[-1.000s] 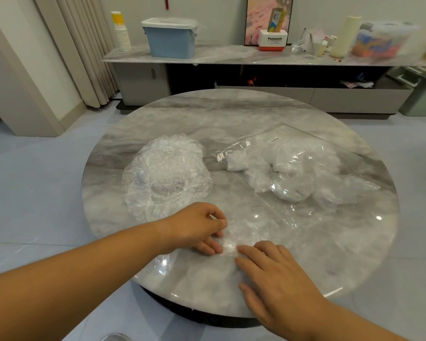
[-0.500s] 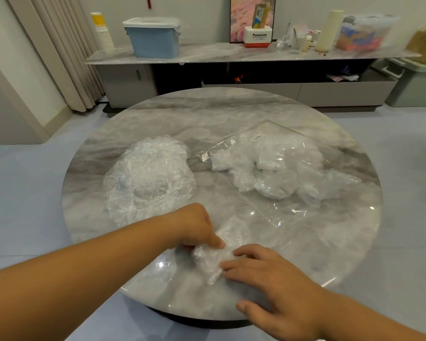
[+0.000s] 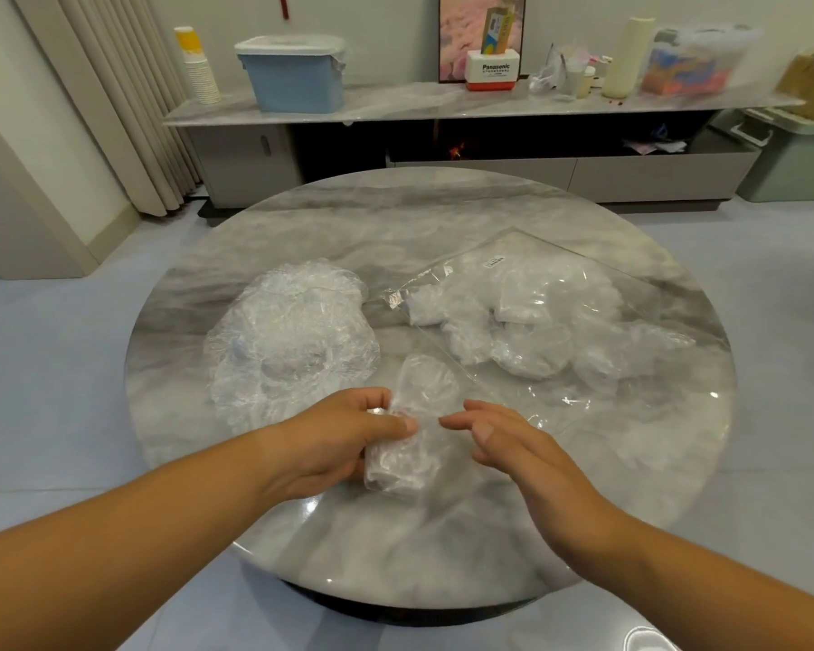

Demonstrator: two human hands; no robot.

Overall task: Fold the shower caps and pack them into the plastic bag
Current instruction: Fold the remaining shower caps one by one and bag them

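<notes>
Shower cap [image 3: 403, 462] in L hand [image 3: 334, 434] grip, R hand [image 3: 508, 444] slack, marble table [image 3: 442, 218], sideboard [image 3: 630, 178] behind.

left hand [image 3: 344, 439]: forearm in from lower left, thumb and fingers curled round folded shower cap [image 3: 426, 382] | right hand [image 3: 504, 444]: fingers relaxed, loosely spread, holding nothing
</notes>
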